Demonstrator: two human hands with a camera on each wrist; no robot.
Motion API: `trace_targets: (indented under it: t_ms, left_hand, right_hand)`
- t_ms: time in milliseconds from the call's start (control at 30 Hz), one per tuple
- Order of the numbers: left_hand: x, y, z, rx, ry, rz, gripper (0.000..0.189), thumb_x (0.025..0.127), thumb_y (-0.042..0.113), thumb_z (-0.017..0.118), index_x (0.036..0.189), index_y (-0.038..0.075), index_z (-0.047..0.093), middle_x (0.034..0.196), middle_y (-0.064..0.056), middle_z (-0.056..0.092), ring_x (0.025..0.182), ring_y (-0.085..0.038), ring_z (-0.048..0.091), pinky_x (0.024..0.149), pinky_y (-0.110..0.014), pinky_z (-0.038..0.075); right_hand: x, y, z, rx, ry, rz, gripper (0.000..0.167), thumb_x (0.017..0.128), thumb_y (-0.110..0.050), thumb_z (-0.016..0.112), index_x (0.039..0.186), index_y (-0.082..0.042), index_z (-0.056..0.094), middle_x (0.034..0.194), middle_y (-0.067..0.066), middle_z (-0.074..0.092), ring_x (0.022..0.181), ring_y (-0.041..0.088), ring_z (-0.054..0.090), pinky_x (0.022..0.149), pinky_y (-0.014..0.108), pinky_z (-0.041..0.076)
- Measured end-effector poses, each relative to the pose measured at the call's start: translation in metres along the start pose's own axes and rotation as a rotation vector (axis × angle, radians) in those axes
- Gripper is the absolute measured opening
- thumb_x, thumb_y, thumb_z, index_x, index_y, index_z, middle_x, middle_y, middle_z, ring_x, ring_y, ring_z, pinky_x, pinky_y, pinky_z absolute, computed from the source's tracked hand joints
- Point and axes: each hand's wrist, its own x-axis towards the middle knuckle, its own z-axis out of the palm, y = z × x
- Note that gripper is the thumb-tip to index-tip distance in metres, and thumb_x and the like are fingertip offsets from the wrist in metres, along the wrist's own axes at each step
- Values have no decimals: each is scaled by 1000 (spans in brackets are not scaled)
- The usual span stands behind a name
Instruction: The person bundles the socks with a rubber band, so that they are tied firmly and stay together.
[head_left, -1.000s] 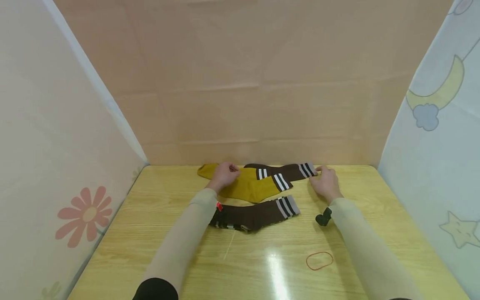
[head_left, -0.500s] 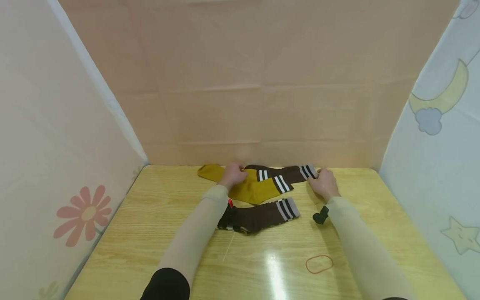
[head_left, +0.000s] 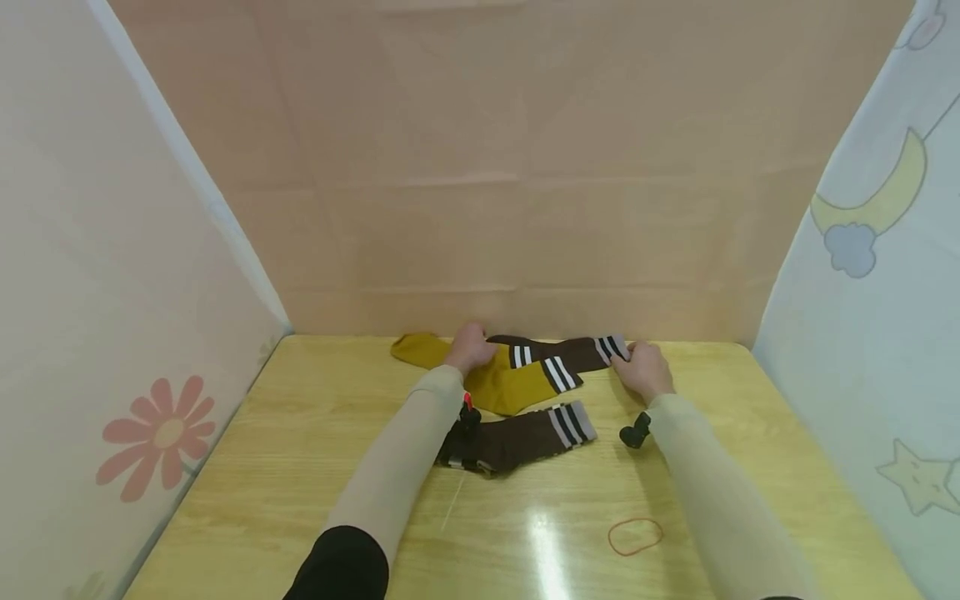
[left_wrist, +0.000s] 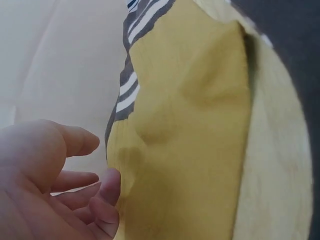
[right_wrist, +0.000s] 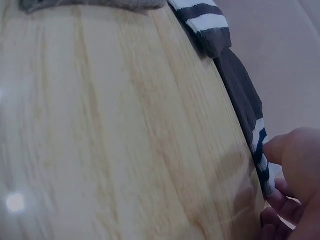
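Observation:
In the head view, mustard-yellow socks (head_left: 504, 390) with striped dark cuffs lie overlapping near the back of the table. A brown sock (head_left: 572, 355) with a grey, black-striped cuff lies partly behind them along the back edge. My right hand (head_left: 645, 372) pinches that cuff's end; in the right wrist view the thumb lies on the cuff (right_wrist: 261, 150), with the fingers below. My left hand (head_left: 471, 348) is over the yellow socks' far side. The left wrist view shows its thumb and forefinger apart, the other fingers loosely bent at the sock's edge.
Another brown sock (head_left: 517, 442) with a striped cuff lies nearer, partly under the left wrist's camera. A red rubber band (head_left: 634, 537) lies at the front right of the wooden table (head_left: 300, 433). A brown sheet (head_left: 517, 233) rises right behind the table.
My left hand has shifted right and back over the yellow socks. My right hand has moved slightly left and taken hold of the far brown sock's cuff.

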Motion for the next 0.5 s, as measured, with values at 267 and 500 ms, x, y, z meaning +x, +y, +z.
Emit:
trace_targets:
  t_ms: [267, 500]
  left_hand:
    - [2, 3, 7, -14, -36, -39, 42, 98, 13, 70, 63, 8, 47, 61, -2, 37, 56, -19, 42, 51, -29, 37]
    - [4, 4, 11, -98, -34, -53, 39, 100, 14, 71, 66, 5, 56, 62, -3, 44, 58, -20, 47, 53, -29, 41]
  right_hand:
    - [-8, 2, -4, 73, -32, 66, 60, 107, -32, 42, 141, 17, 49, 141, 39, 53, 127, 55, 53, 107, 64, 44]
    - [-8, 4, -7, 31, -33, 101, 53, 108, -31, 50, 140, 12, 52, 138, 36, 56, 124, 54, 55, 101, 63, 47]
